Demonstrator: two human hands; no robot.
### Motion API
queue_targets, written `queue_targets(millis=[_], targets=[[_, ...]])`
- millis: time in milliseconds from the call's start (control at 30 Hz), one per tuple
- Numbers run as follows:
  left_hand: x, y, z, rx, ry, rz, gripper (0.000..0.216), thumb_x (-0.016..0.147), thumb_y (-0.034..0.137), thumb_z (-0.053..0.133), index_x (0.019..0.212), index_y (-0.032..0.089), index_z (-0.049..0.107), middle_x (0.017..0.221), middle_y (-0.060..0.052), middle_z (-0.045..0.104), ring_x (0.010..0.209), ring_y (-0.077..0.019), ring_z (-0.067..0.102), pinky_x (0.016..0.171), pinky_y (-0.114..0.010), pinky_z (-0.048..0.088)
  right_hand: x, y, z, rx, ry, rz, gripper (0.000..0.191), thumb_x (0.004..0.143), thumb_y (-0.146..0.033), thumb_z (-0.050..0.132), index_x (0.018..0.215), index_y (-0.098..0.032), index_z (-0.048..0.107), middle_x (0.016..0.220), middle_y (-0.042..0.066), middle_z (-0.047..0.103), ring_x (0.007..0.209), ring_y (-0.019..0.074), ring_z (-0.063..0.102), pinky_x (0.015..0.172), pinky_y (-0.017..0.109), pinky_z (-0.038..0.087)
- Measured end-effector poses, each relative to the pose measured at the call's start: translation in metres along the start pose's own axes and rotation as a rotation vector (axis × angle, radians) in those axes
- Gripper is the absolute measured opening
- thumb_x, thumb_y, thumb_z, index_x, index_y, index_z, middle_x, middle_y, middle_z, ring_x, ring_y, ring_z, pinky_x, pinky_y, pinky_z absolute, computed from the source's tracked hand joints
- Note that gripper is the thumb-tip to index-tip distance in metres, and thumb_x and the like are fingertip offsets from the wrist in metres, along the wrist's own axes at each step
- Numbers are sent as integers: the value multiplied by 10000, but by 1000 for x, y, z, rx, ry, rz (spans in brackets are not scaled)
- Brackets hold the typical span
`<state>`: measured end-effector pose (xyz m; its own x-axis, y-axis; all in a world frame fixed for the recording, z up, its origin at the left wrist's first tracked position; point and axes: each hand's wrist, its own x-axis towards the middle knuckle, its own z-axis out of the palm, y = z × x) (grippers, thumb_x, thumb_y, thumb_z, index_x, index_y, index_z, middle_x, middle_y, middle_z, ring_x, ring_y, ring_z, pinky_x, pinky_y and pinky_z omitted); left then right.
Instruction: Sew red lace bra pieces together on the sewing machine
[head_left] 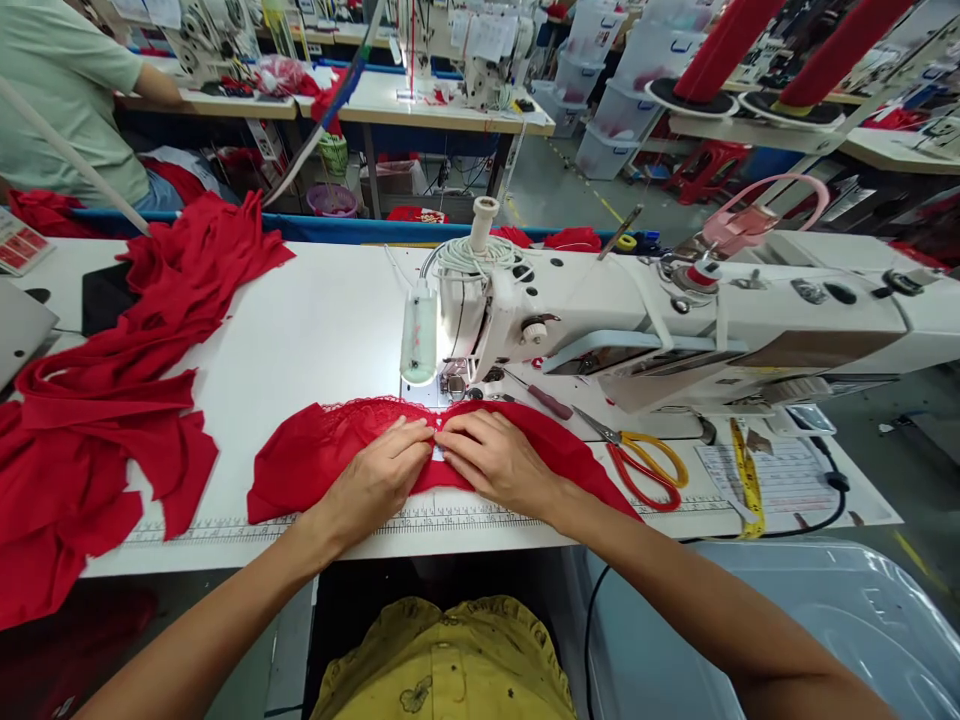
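Observation:
A red lace-edged fabric piece (pixel 311 460) lies flat on the white sewing table (pixel 315 330), just in front of the needle of the white sewing machine (pixel 600 310). My left hand (pixel 379 475) rests on the cloth with its fingers pressed together, pinching the fabric near the middle. My right hand (pixel 499 460) lies on the cloth opposite, fingertips meeting the left hand's at a small gap in the fabric below the presser foot. Both hands grip the cloth.
A heap of red fabric pieces (pixel 112 400) covers the table's left side. Orange-handled scissors (pixel 645 465), a red-handled screwdriver (pixel 544 398) and a yellow measuring tape (pixel 746 480) lie to the right. Another person in a green shirt (pixel 67 90) sits at the far left.

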<state>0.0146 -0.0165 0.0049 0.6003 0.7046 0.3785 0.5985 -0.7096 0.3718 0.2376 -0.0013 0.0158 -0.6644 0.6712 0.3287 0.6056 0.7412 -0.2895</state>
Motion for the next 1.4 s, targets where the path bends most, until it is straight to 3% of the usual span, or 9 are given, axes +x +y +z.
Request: queue_targets(millis=[300, 400, 500, 767, 1000, 1133, 1200, 1333, 1400], targets=[[-11, 1, 4, 257, -90, 26, 388, 978, 31, 290, 1107, 106, 649, 1294, -158, 670, 1272, -274, 598, 1147, -626, 364, -1, 5, 12, -199, 5, -56, 273, 1012, -252, 470, 1150, -184, 695, 1105, 74, 726, 954, 227, 586, 751, 391, 401], [-12, 0, 4, 266, -83, 10, 425, 974, 23, 291, 1232, 121, 615, 1295, -145, 674, 1265, -268, 603, 1156, -674, 303, -1, 5, 12, -203, 9, -50, 266, 1014, -258, 474, 1140, -190, 698, 1112, 63, 731, 959, 222, 588, 739, 384, 389], [-14, -1, 5, 254, -102, -13, 541, 930, -31, 277, 1364, 144, 547, 1328, -140, 655, 1289, -267, 583, 1165, -701, 245, -2, 4, 12, -190, 20, -28, 253, 1010, -268, 491, 1136, -193, 698, 1107, 56, 730, 959, 219, 585, 734, 379, 385], [-19, 0, 7, 284, -99, -21, 471, 954, 9, 317, 1305, 149, 599, 1342, -143, 643, 1311, -287, 558, 1159, -715, 238, -3, 4, 11, -99, 34, -1, 244, 1009, -282, 506, 1120, -189, 703, 1116, 54, 714, 970, 207, 586, 743, 355, 411], [-19, 4, 7, 269, -125, -50, 564, 902, -32, 332, 1364, 187, 571, 1318, -154, 644, 1281, -307, 573, 1091, -743, 320, -9, 13, 9, 127, 24, 26, 261, 1002, -321, 534, 1190, -215, 680, 1173, 76, 699, 1067, 228, 609, 909, 400, 487], [-18, 6, -1, 195, -122, -79, 516, 917, -2, 373, 1326, 206, 608, 1329, -137, 636, 1292, -317, 559, 1102, -746, 305, -15, 19, -1, 266, -15, 120, 408, 947, -325, 631, 1342, -238, 578, 1315, 75, 650, 1222, 237, 581, 1056, 455, 469], [-12, 7, -6, 110, -94, -86, 423, 942, 48, 408, 1251, 201, 652, 1317, -127, 639, 1294, -318, 553, 1099, -691, 370, -15, 18, -6, 299, -24, 144, 419, 947, -294, 622, 1358, -243, 563, 1353, 76, 625, 1265, 229, 563, 1081, 446, 470], [6, 8, -4, -113, 61, -141, 259, 996, 147, 426, 1109, 155, 659, 1151, -113, 688, 1096, -209, 659, 960, -383, 570, -6, 9, -2, 320, 99, 160, 300, 996, -233, 503, 1274, -245, 615, 1258, 73, 667, 1179, 204, 616, 1030, 410, 517], [9, 6, 3, -91, 68, -166, 239, 1012, 192, 421, 1107, 144, 636, 1092, -112, 694, 1049, -213, 670, 928, -387, 580, -2, 6, 6, 300, 121, 122, 279, 992, -272, 530, 1250, -222, 622, 1222, 85, 681, 1154, 218, 623, 1017, 418, 521]])
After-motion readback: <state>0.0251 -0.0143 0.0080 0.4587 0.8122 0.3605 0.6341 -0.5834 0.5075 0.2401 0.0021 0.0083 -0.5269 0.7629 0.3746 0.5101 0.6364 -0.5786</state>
